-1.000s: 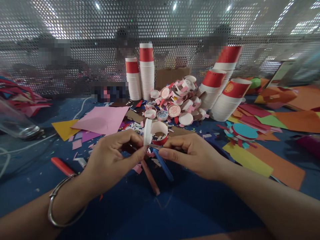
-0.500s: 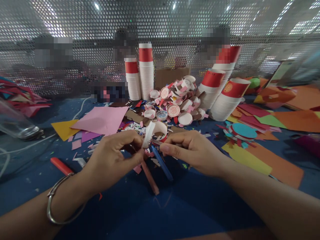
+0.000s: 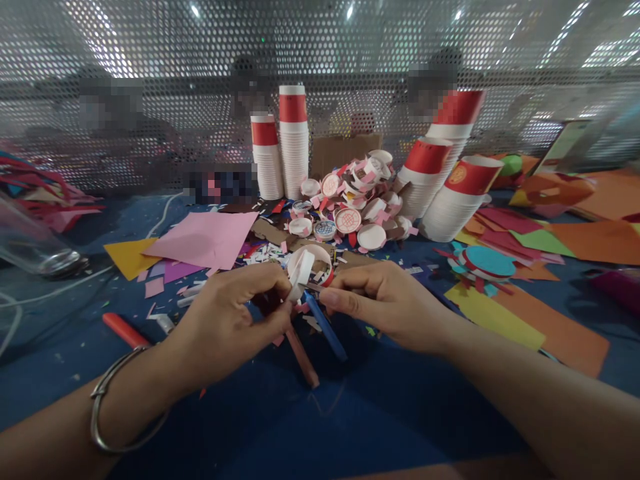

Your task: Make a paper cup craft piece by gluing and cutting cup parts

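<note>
My left hand (image 3: 235, 317) pinches a white paper cup base (image 3: 302, 273), a short round piece with a rim, tilted on edge. My right hand (image 3: 383, 300) is closed on a thin pointed tool (image 3: 313, 288), most of it hidden in the fingers. The tool's tip is at the cup base's right edge; whether it touches I cannot tell. Just behind stands a cut paper cup ring (image 3: 325, 264) with a red band. Beneath the hands lie a blue marker-like stick (image 3: 326, 330) and a reddish-brown stick (image 3: 303, 358).
Stacked paper cups (image 3: 293, 150) stand behind on the left, more leaning stacks (image 3: 453, 200) on the right. Between them is a heap of cut cup bases (image 3: 347, 220). Pink paper (image 3: 205, 237), a red-handled tool (image 3: 123, 330), a turquoise disc (image 3: 486, 262) and orange paper (image 3: 560, 330) lie around.
The cup base in my left hand has turned slightly, showing more of its face, and shifted a little right. My right hand stays almost in place.
</note>
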A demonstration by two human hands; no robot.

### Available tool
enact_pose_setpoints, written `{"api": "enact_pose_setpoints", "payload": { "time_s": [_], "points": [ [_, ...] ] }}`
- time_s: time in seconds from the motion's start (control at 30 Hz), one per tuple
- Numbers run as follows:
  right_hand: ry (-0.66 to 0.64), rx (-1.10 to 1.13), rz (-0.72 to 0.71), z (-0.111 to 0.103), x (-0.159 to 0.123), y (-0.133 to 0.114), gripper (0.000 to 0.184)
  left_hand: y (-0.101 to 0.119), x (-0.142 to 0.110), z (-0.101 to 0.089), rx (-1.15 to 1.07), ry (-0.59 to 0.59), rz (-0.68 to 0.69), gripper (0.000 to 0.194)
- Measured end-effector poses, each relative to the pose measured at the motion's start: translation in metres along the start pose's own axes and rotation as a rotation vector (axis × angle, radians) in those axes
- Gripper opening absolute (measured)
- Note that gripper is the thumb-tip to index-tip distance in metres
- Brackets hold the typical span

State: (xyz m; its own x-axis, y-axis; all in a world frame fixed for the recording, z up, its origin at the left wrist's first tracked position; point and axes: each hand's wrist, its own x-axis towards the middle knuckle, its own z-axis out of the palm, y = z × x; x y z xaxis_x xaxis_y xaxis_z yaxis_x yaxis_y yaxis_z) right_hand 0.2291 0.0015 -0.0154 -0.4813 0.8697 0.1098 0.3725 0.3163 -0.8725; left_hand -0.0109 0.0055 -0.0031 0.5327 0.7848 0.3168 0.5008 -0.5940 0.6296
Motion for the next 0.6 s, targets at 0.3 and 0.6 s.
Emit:
{"api": "enact_pose_setpoints", "payload": {
  "time_s": [0.3,0.6],
  "points": [
    [0.004,-0.005,-0.018,-0.0012,-0.0001,-0.0001,0.059,0.0011,0.0006,-0.0015,0.014,-0.008,0.0,0.011],
    [-0.005,0.036,-0.013,-0.0014,-0.0003,0.0001,0.058,0.0017,0.0009,-0.0019,-0.039,0.003,-0.006,0.004]
  ]
}}
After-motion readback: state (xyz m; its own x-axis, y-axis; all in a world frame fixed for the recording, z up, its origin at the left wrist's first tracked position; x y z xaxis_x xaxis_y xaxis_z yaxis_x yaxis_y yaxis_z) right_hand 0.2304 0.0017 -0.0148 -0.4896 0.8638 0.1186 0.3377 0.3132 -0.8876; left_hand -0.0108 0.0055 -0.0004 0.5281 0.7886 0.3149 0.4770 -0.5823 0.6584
